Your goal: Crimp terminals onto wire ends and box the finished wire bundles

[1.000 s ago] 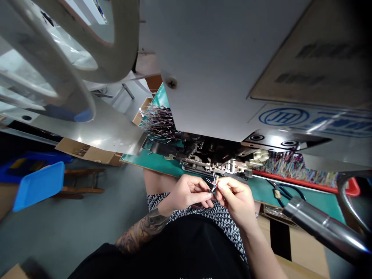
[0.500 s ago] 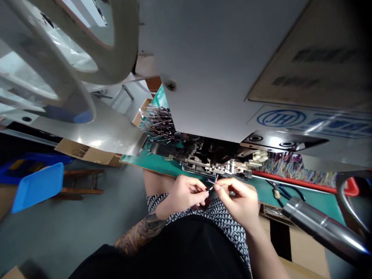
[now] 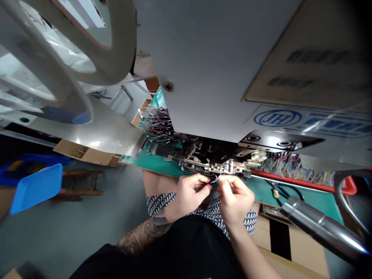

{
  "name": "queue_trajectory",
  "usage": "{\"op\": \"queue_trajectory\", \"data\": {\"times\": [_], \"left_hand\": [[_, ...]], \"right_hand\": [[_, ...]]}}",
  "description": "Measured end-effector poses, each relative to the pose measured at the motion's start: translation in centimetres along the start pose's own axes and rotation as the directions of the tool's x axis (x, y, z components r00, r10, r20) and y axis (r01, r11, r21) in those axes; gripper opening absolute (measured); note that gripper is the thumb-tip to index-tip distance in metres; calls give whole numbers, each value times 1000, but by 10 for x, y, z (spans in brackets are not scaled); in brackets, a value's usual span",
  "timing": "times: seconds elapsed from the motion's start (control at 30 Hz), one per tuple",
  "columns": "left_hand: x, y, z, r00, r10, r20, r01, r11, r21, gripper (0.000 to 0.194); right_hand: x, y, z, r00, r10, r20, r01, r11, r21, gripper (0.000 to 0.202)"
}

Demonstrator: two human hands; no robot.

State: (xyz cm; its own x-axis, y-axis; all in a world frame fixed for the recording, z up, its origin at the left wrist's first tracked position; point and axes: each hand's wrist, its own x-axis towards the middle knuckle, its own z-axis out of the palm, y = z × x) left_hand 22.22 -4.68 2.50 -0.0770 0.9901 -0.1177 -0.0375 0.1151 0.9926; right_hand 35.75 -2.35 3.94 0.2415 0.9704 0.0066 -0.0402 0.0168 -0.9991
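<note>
Pinching at fingertip level, both hands meet by the middle of the near edge of the green surface; the left hand has its thumb and forefinger drawn nearly together, the other fingers curled behind, and it has hold of a small bunch of thin wires from the left; the right hand is closed to a pinch, its thumb and forefinger on the same wires from the right; the wires, bluish and pale, show in the narrow gap between the two hands, too fine to count; whether they are over the surface or just short of its near edge, I cannot tell.

Just beyond the fingertips is the metal mechanism of a large grey machine; I cannot tell whether the wires touch it; towards the far left corner of the surface lies a heap of cut wires, their ends pointing many ways; on the right part of the surface a red tray runs lengthwise towards the right edge, with many multicoloured wires behind its near rim; between that tray and the near edge lies a dark-handled tool; a shiny metal tube crosses in front of the near right corner; well apart on the left, a light blue panel stands above the floor.
</note>
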Motion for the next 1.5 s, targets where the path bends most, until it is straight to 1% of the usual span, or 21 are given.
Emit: {"op": "queue_trajectory", "data": {"times": [0.07,0.17,0.3,0.53,0.67,0.77,0.87,0.93,0.97,1.03,1.07,1.1,1.13,1.17,1.2,1.23,1.27,1.33,1.37,1.43,1.5], "left_hand": [[-1,-2,2,998,64,-17,-62,993,96,12],[-1,-1,2,995,94,-44,-83,976,199,12],[0,0,1,992,112,-64,-95,969,228,11],[1,0,1,990,123,-63,-102,957,273,12],[1,4,-1,981,187,-57,-157,927,339,11],[4,10,-5,960,277,-32,-240,878,414,13],[8,13,-12,921,388,22,-358,824,439,15],[10,14,-18,909,409,83,-403,809,428,15],[10,14,-21,911,395,118,-406,812,418,15],[8,13,-25,927,335,171,-376,843,386,13],[7,13,-26,943,278,182,-326,879,348,12],[5,12,-26,964,193,183,-240,927,288,11],[3,12,-25,980,86,181,-123,971,205,13],[1,11,-24,982,-29,189,9,994,107,17],[-1,11,-22,968,-134,211,135,991,12,21],[-3,10,-21,947,-211,243,233,970,-68,25],[-4,10,-19,928,-253,273,295,947,-126,28],[-5,10,-18,911,-270,313,336,924,-181,30],[-5,11,-18,909,-271,317,340,922,-187,30],[-4,13,-17,913,-280,296,340,925,-172,29],[-3,16,-18,923,-289,254,331,933,-143,29]], "right_hand": [[3,-3,0,999,46,-7,-45,999,16,22],[7,-6,0,998,69,1,-69,998,-2,23],[8,-8,-1,998,55,-4,-55,998,-44,25],[8,-6,-1,998,58,-4,-58,997,-51,24],[8,-5,0,999,45,-22,-46,998,-50,23],[8,-5,-2,1000,-10,-15,9,995,-95,23],[11,-10,-8,998,-7,65,15,991,-132,24],[15,-16,-13,980,59,189,-33,990,-134,26],[17,-20,-16,958,102,268,-68,989,-133,27],[21,-26,-20,897,188,399,-146,980,-134,31],[21,-28,-21,873,226,433,-187,974,-131,33],[21,-30,-22,861,252,442,-220,968,-124,34],[20,-30,-22,862,260,434,-236,965,-111,34],[18,-30,-22,874,252,415,-233,968,-96,33],[16,-29,-22,893,227,390,-211,974,-84,30],[14,-27,-22,915,185,359,-168,983,-80,26],[12,-25,-22,936,129,327,-106,990,-88,22],[10,-20,-23,960,1,281,36,991,-126,14],[10,-17,-23,957,-65,281,111,983,-148,11],[12,-14,-26,931,-175,322,243,952,-184,7],[15,-12,-29,902,-226,368,313,929,-196,6]]}}
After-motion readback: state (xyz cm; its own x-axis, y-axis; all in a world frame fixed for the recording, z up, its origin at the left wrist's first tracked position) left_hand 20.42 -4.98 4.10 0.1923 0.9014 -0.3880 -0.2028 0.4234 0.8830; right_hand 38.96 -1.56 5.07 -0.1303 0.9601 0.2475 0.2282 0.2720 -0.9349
